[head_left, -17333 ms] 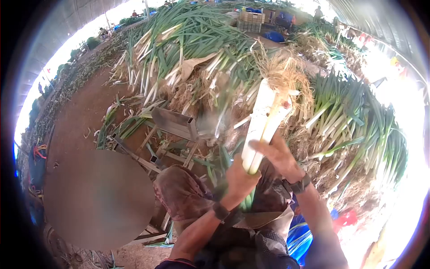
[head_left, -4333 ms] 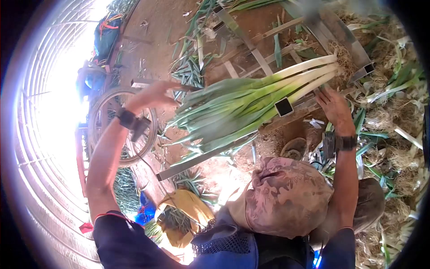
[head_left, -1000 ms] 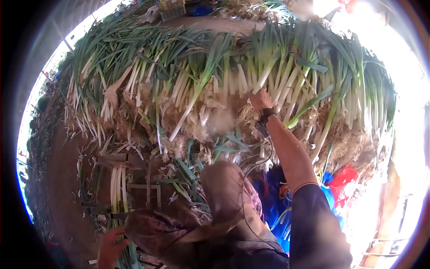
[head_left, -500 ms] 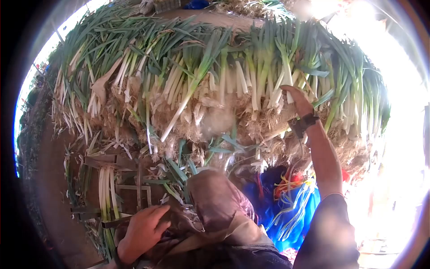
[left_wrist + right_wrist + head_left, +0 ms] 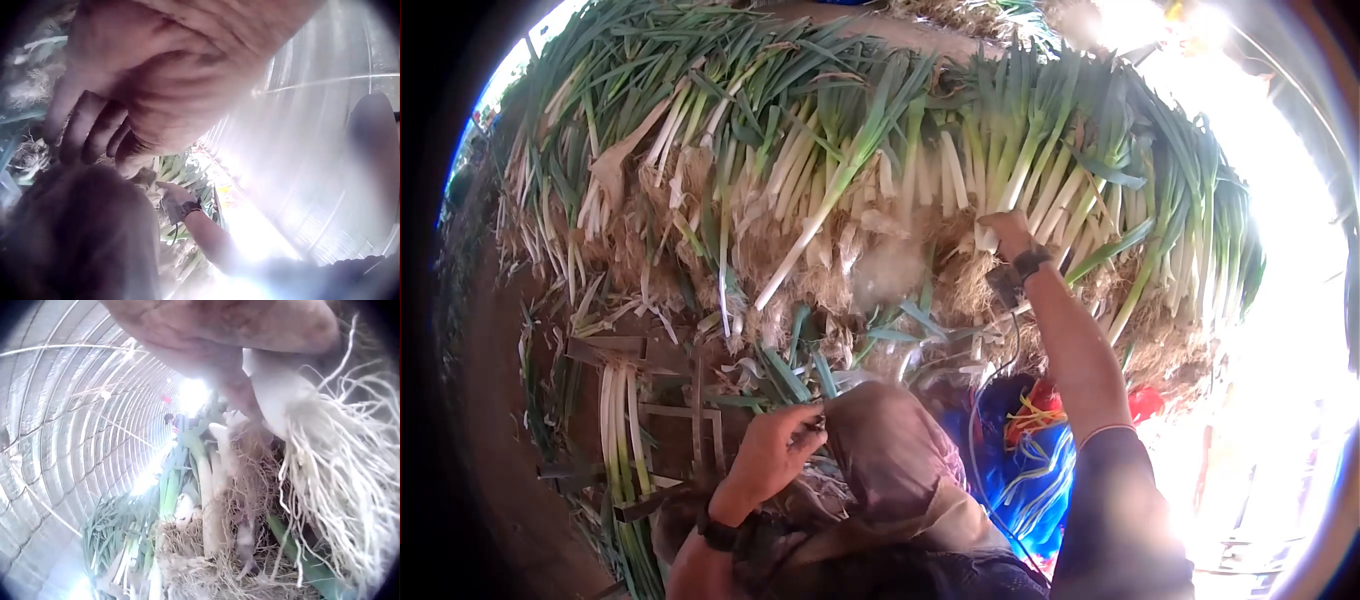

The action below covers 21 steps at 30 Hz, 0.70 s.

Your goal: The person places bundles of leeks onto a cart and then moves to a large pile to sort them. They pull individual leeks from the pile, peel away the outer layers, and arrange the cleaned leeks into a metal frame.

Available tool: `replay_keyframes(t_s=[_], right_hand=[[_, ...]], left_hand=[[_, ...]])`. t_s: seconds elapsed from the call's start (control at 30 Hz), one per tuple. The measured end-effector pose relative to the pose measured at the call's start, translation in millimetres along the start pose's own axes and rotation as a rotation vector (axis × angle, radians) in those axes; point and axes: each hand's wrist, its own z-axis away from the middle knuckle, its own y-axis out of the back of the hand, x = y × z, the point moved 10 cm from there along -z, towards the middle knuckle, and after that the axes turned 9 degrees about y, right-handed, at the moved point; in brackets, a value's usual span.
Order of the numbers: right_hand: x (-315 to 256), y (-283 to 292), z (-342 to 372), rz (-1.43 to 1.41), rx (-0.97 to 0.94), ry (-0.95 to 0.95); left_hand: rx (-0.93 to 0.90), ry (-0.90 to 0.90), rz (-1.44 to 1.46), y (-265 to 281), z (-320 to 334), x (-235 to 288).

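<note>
My right hand (image 5: 1008,234) reaches to the row of leeks (image 5: 800,170) and grips one leek (image 5: 275,394) by its white shaft, just above the roots. Its pale, stringy roots (image 5: 340,469) hang beneath the hand in the right wrist view. My left hand (image 5: 770,458) is at the raised knee (image 5: 890,425), fingers loosely curled and holding nothing. From below, the left wrist view shows this hand's palm (image 5: 169,69) and bent fingers close above the trouser leg. A few leeks (image 5: 615,430) lie in a metal frame (image 5: 607,350) at the left, roots toward the far end.
Leeks lie heaped across the front, green tops away from me and dirty roots toward me. Blue plastic with yellow and white cords (image 5: 1040,470) is beside the right knee. Loose leaves (image 5: 785,378) litter the ground. A cable runs from the right wrist.
My left hand has left the leeks in the frame and moved right and forward to the knee. My right hand has shifted right along the row, then back left, and now grips a leek.
</note>
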Motion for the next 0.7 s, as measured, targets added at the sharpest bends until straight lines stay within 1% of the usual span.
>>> replay_keyframes(t_s=[0.03, 0.07, 0.1, 0.13, 0.2, 0.23, 0.27, 0.3, 0.33, 0.37, 0.4, 0.43, 0.47, 0.5, 0.53, 0.57, 0.6, 0.63, 0.67, 0.7], right_hand=[[-30, 4, 4, 0.060, -0.116, 0.360], [-56, 4, 22, 0.123, -0.229, 0.719], [-87, 16, 55, 0.291, -0.273, 0.650], [-92, 19, 56, 0.297, -0.270, 0.649], [-59, 22, 45, -0.414, -0.267, 0.142], [-76, 33, 51, -0.360, -0.252, 0.322], [-55, 39, 38, -0.353, -0.250, 0.316], [-19, 41, 11, -0.448, -0.285, 0.307], [-3, 39, -6, -0.546, -0.321, 0.301], [-13, 36, 10, -0.538, -0.214, -0.068], [-9, 33, 9, -0.537, -0.215, -0.068], [-25, 33, 7, -0.023, -0.246, 0.231], [-40, 23, 12, 0.497, -0.265, 0.519], [-57, 8, 25, 0.428, -0.327, 0.345], [-39, -9, 4, 0.425, -0.333, 0.346], [-7, -44, -33, 0.757, -0.378, 0.440], [-9, -67, -37, 1.091, -0.418, 0.531], [-9, -86, -28, 1.388, -0.446, 0.716], [-6, -93, -28, 1.384, -0.450, 0.720], [-1, -58, -42, 0.848, -0.166, 0.344]], left_hand=[[0.022, 0.000, -0.061, 3, -2, 0], [0.018, -0.007, -0.058, 4, -5, 0], [0.013, -0.022, -0.008, 4, -7, 1], [0.009, -0.034, 0.043, 5, -9, 2], [0.002, -0.037, 0.028, 3, -10, 1], [-0.007, -0.042, 0.010, 2, -12, 2], [-0.014, -0.042, 0.016, 0, -11, 6], [-0.014, -0.082, -0.031, 0, -8, 17], [-0.009, -0.123, -0.079, 0, -6, 26], [-0.008, -0.123, -0.078, -1, -6, 26], [0.000, -0.158, -0.138, -2, -4, 29], [0.009, -0.191, -0.197, -3, -2, 31], [0.010, -0.187, -0.196, -4, -2, 30], [0.016, -0.195, -0.203, -5, -1, 30], [0.024, -0.204, -0.211, -5, -1, 30], [0.028, -0.199, -0.214, -5, -2, 31], [0.035, -0.190, -0.228, -6, -2, 32], [0.040, -0.180, -0.242, -6, -2, 32], [0.043, -0.174, -0.243, -6, -3, 34], [0.033, -0.139, -0.261, -7, -4, 34]])
